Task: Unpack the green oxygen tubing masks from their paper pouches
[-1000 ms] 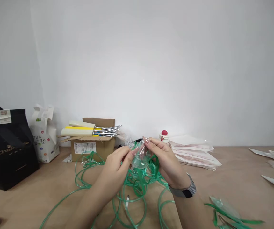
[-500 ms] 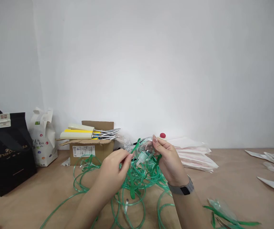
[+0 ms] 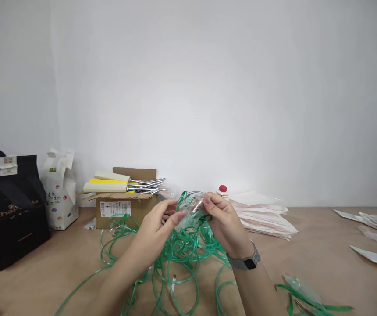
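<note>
A clear plastic oxygen mask (image 3: 191, 210) with a green strap is held up between my hands above the table. My left hand (image 3: 158, 224) grips its left side, thumb in front and the fingers partly hidden behind. My right hand (image 3: 224, 217), below a wristwatch, pinches the mask's right edge between thumb and forefinger. Just beneath and behind lies a tangled heap of green tubing (image 3: 183, 250), with loops spreading left and toward me. A small white strip (image 3: 173, 284) lies among the loops.
A cardboard box (image 3: 126, 210) of tools with white and yellow handles stands behind my left hand. Farther left are a white paper bag (image 3: 62, 193) and a black bag (image 3: 11, 215). White packets (image 3: 267, 215) lie behind my right hand; another mask with green straps (image 3: 307, 292) rests front right.
My left hand has moved up and right, now gripping the mask's body. My right hand has shifted slightly left, and the mask has turned between them.
</note>
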The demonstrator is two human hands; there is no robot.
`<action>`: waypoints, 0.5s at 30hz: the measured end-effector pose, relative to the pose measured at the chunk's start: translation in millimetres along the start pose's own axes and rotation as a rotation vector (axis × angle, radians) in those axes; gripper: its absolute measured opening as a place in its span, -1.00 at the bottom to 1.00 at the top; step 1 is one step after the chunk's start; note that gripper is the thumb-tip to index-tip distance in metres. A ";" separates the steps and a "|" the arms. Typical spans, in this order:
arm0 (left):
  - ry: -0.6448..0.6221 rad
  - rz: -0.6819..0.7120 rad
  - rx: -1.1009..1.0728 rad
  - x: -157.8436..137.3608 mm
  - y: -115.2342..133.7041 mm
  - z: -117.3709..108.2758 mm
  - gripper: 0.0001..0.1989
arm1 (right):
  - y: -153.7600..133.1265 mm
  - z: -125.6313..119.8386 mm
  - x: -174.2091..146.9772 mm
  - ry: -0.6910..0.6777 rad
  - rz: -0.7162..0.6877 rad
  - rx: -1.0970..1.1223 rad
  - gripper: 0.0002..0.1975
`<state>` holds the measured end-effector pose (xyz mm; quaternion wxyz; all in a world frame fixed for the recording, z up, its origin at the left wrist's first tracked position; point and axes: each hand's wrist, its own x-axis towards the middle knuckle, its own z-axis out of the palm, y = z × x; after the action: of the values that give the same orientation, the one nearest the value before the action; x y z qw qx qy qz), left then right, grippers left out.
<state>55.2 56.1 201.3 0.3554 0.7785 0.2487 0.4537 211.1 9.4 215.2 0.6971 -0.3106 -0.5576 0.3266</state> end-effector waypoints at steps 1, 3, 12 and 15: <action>-0.033 -0.009 -0.089 0.3 0.2 0.4 -0.71 | -0.6 0.9 -0.9 -0.024 0.001 -0.003 -0.79; -0.015 -0.010 -0.168 0.4 -0.1 0.1 -0.74 | -0.6 1.7 -1.2 -0.048 0.016 -0.049 -0.82; 0.277 0.032 0.292 3.2 -9.3 -4.6 -0.85 | 6.8 2.7 -0.8 0.100 -0.033 -0.468 -0.81; 0.262 0.092 0.315 2.4 -9.6 -1.6 -0.90 | 7.1 7.0 -4.3 0.126 -0.052 -0.584 -0.82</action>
<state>54.3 64.3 195.7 0.1729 0.7694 0.3250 0.5220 202.7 10.7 208.4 0.6198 -0.5032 -0.5912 0.1145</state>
